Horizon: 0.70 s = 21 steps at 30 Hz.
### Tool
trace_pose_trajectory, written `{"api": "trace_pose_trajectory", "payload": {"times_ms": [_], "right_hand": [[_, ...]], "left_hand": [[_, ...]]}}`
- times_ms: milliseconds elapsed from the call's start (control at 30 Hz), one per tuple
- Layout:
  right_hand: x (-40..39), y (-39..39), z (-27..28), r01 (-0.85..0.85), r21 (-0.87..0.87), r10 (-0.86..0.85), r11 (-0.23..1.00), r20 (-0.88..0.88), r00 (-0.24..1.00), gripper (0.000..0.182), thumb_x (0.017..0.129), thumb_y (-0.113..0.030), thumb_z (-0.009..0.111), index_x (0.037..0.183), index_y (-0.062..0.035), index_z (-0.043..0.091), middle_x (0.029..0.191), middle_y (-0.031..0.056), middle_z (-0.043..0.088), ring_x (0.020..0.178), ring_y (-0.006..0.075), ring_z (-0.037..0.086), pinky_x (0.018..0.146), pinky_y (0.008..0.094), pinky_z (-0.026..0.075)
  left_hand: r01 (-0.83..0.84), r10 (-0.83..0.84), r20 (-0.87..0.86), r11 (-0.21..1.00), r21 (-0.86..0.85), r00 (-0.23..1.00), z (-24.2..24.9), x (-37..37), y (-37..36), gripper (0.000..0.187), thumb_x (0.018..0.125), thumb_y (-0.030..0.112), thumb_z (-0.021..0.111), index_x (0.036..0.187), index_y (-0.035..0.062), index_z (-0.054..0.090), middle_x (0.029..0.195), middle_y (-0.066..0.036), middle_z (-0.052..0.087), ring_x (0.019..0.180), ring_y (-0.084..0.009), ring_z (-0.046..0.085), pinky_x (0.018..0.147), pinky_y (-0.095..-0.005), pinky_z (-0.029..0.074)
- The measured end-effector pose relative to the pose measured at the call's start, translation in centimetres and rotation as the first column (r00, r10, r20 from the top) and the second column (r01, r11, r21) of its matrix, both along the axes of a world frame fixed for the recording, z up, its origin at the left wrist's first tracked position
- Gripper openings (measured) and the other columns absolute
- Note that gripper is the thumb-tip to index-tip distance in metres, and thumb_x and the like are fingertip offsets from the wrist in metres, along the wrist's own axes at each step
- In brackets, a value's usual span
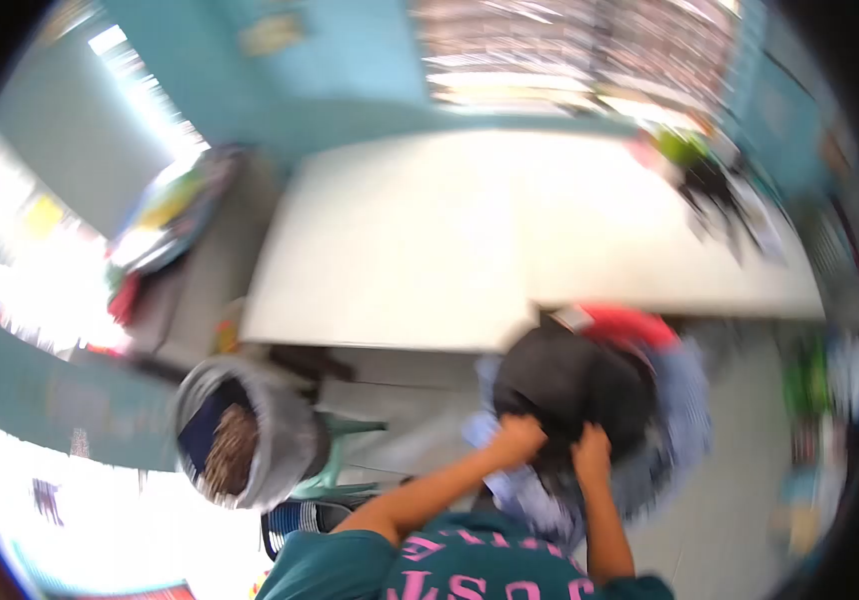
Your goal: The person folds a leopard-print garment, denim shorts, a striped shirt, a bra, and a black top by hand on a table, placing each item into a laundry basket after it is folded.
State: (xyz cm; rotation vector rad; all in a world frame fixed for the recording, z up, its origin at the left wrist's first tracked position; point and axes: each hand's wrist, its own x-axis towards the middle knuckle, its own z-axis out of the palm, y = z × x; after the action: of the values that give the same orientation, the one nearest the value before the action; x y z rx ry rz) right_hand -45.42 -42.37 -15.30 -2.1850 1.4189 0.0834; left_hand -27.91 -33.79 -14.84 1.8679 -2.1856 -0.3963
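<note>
A bunched black cloth [575, 380] is in front of me, over a heap of clothes. My left hand [520, 440] is closed on its lower left edge. Close beside it, my right hand [592, 448] grips the same cloth at the lower edge. Light blue striped fabric [685, 400] shows at the right of the heap, and a red piece [630, 325] lies behind the black cloth. The heap's container, if any, is hidden. The picture is blurred by motion.
A white table [400, 240] spans the far side, with dark and green items [715, 180] at its right. A grey bucket [285, 440] on a green stool [335, 465] stands at left. Behind it, a side counter [200, 290] bears colourful things.
</note>
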Motion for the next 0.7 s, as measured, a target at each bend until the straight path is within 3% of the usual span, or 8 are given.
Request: {"api": "trace_pose_trajectory", "payload": {"times_ms": [100,133,167,200,333,400,467,700], "right_hand": [[-5.7,-0.7,-9.2,-0.163,-0.396,0.212,0.904,0.083,0.974,0.04,0.081,-0.018,0.052,0.118,-0.0039,0.046,0.12,0.0225,0.045,0.111,0.0347,0.043,0.094,0.0419,0.034],[-3.4,-3.2,-8.1,-0.084,0.143,0.12,0.986,-0.263,0.957,0.054,0.076,-0.019,0.059,0.125,-0.0073,0.04,0.125,0.0186,0.042,0.113,0.0292,0.043,0.096,0.0393,0.033],[-5.7,-1.1,-5.9,-0.073,-0.398,0.183,0.915,0.245,0.952,0.023,0.085,-0.01,0.046,0.104,-0.0023,0.056,0.097,0.0159,0.06,0.086,0.0293,0.056,0.078,0.0354,0.046],[-5.7,-2.7,-6.2,-0.023,-0.229,0.089,0.973,0.28,0.956,0.028,0.086,-0.013,0.047,0.108,0.0041,0.052,0.106,0.023,0.056,0.095,0.0335,0.055,0.082,0.0365,0.044],[2.6,-1.9,11.8,-0.09,-0.249,0.186,0.964,0.394,0.9,0.03,0.086,-0.014,0.048,0.111,0.0035,0.051,0.104,0.0234,0.057,0.094,0.0332,0.055,0.081,0.0368,0.044],[7.7,1.0,18.6,-0.207,-0.283,0.324,0.936,0.467,0.823,0.031,0.087,-0.014,0.049,0.113,0.0032,0.05,0.103,0.0236,0.057,0.094,0.0331,0.055,0.081,0.037,0.044],[11.6,5.9,23.2,-0.326,-0.341,0.467,0.882,0.529,0.709,0.034,0.086,-0.014,0.052,0.116,0.0024,0.048,0.102,0.0237,0.057,0.092,0.0328,0.056,0.079,0.0373,0.044],[14.5,25.6,26.3,-0.687,-0.527,0.756,0.5,0.653,0.05,0.048,0.082,-0.009,0.057,0.127,-0.0091,0.04,0.107,0.0194,0.054,0.083,0.0272,0.059,0.064,0.0314,0.05]], "left_hand": [[-0.095,0.118,-0.143,0.983,0.156,0.983,0.3,-1.0,0.4,0.026,0.06,0.018,0.063,0.085,0.0088,0.062,0.089,-0.012,0.058,0.085,-0.0289,0.057,0.065,-0.0439,0.046],[-0.083,0.091,-0.354,0.996,0.039,0.931,0.4,-0.9,1.4,0.028,0.061,0.016,0.062,0.088,0.0086,0.062,0.091,-0.013,0.058,0.086,-0.0297,0.056,0.069,-0.0429,0.046],[-0.116,0.107,-0.501,0.993,0.014,0.859,0.7,-1.0,2.1,0.027,0.063,0.013,0.06,0.09,0.0079,0.06,0.09,-0.013,0.057,0.089,-0.0299,0.055,0.076,-0.0408,0.045],[-0.048,0.071,-0.595,0.997,0.054,0.801,1.7,-0.8,2.6,0.032,0.067,0.008,0.06,0.099,0.0055,0.055,0.099,-0.014,0.053,0.095,-0.0302,0.052,0.082,-0.0372,0.044],[-0.119,0.033,-0.823,0.992,-0.043,0.567,5.7,-0.1,3.9,0.033,0.075,0.002,0.052,0.108,-0.0023,0.05,0.107,-0.017,0.054,0.102,-0.0269,0.052,0.088,-0.036,0.041],[-0.331,-0.005,-0.871,0.924,-0.192,0.492,7.9,1.0,4.7,0.038,0.084,0.021,0.049,0.117,0.0019,0.047,0.113,-0.017,0.052,0.105,-0.0308,0.05,0.089,-0.0389,0.04],[-0.456,-0.026,-0.882,0.848,-0.268,0.47,10.0,1.8,6.8,0.043,0.089,0.031,0.047,0.121,0.004,0.046,0.116,-0.018,0.051,0.107,-0.0327,0.048,0.089,-0.0403,0.04],[-0.556,-0.048,-0.992,0.831,0.026,-0.117,14.2,2.5,21.9,0.033,0.086,0.006,0.045,0.117,-0.0036,0.044,0.116,-0.011,0.051,0.103,-0.0152,0.051,0.087,-0.0285,0.041]]}}
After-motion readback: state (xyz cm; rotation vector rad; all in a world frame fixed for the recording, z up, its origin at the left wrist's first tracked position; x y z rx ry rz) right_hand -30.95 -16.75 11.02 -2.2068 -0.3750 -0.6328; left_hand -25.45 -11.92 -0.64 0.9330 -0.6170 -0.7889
